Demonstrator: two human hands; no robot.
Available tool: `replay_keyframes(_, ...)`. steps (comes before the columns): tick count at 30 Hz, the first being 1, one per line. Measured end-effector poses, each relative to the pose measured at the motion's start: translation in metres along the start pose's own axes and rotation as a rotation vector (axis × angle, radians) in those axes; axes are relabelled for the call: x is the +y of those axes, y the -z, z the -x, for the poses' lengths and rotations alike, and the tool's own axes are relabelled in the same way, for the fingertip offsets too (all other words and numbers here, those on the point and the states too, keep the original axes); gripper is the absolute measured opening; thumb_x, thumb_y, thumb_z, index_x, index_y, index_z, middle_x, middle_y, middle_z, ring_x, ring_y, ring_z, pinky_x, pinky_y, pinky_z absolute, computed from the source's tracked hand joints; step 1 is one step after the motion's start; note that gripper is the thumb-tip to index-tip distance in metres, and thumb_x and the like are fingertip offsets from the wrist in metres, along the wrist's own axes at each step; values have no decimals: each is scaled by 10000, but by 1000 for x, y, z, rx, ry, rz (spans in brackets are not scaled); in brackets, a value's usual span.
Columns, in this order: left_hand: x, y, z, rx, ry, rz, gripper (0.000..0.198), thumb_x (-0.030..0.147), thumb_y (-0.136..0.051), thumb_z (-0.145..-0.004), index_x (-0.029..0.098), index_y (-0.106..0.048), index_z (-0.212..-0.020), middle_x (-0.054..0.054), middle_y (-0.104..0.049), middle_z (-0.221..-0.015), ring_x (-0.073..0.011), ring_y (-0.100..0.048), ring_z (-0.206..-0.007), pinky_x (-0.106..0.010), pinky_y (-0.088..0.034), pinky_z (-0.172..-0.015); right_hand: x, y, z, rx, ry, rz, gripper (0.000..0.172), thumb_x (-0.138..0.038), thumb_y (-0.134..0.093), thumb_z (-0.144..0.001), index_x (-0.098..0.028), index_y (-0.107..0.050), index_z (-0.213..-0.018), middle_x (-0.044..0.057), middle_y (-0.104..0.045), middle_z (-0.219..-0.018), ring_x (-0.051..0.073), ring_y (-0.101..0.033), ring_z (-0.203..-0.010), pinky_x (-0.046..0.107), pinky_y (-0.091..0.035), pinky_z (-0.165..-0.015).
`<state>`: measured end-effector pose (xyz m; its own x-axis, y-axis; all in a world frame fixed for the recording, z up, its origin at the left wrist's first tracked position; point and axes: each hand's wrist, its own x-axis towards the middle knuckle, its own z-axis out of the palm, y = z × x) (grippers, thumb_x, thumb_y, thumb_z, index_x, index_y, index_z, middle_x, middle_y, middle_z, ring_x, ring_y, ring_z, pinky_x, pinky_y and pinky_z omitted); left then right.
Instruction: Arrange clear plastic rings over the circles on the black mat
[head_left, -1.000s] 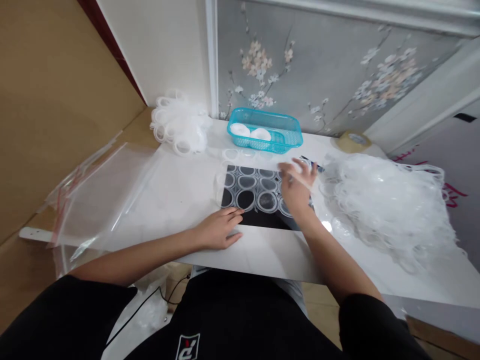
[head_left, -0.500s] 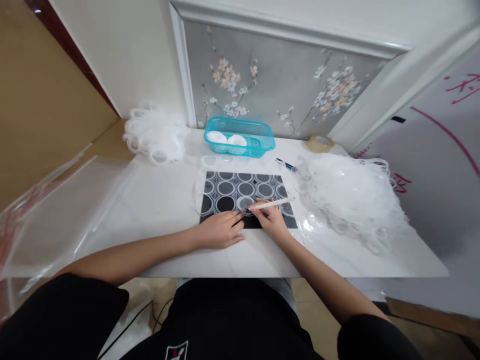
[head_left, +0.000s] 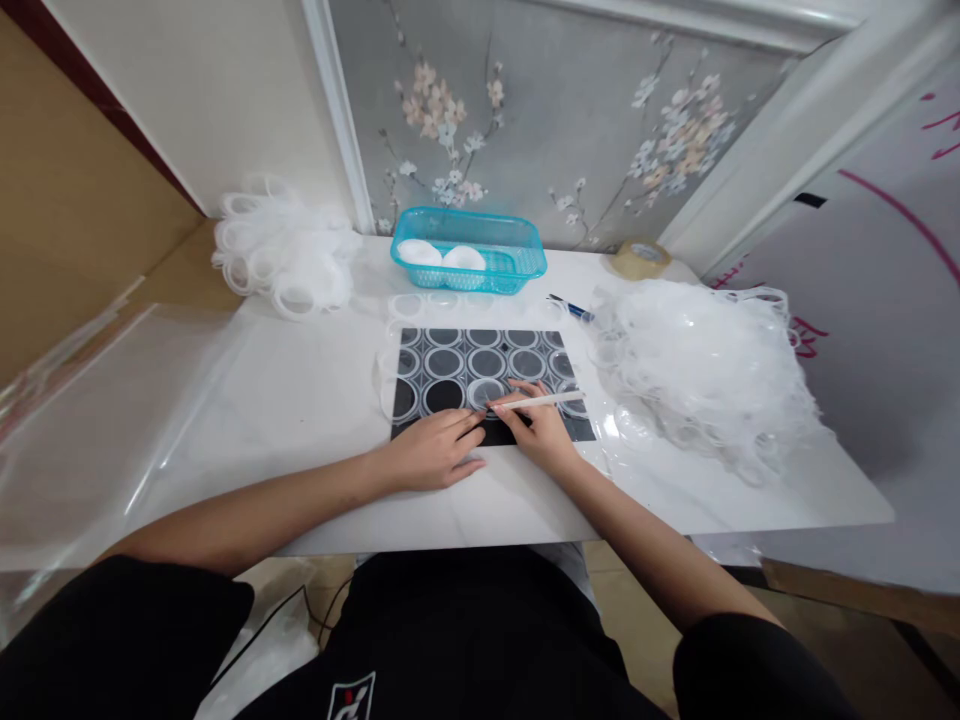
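Note:
A black mat (head_left: 450,425) lies on the white table (head_left: 315,400), covered with rows of clear round rings (head_left: 486,362). My left hand (head_left: 435,452) rests flat at the mat's near edge, fingers stretched toward a ring. My right hand (head_left: 541,432) is closed on a thin white stick (head_left: 541,402), whose tip touches a ring in the near row, just beside my left fingertips.
A turquoise basket (head_left: 517,268) with two white discs stands behind the mat. A big heap of clear plastic pieces (head_left: 701,370) lies to the right, a smaller pile of rings (head_left: 281,255) at the back left. A tape roll (head_left: 639,257) and a pen (head_left: 570,307) lie near the wall. Clear bags (head_left: 97,400) cover the left.
My right hand came back from the far right of the mat with the stick and set its tip on a near-row ring. My left hand stayed put. The camera shifted.

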<state>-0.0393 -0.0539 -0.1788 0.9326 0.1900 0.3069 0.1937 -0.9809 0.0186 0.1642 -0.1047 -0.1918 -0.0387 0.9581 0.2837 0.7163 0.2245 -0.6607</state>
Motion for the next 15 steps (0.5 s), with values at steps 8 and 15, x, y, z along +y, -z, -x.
replay_keyframes(8, -1, 5, 0, -54, 27, 95, 380, 407, -476, -901, 74, -573, -1056, -194, -570, -1225, -286, -528, -1132, -389, -443, -966, 8, 34, -25, 50, 252, 414, 258, -176, -461, -897, -293, -643, -1036, 5, -711, -1043, 267, -469, -1226, 593, -101, -1119)
replay_keyframes(15, -1, 7, -1, -1, 40, 77, 409, 437, -455, -928, 84, -561, -1107, -167, -561, -1268, -265, -527, -1160, -378, -420, -999, 38, 54, -13, 270, -11, 240, 262, -285, -419, -910, -246, -677, -934, 51, -713, -982, 281, -547, -1117, 562, -276, -1060)
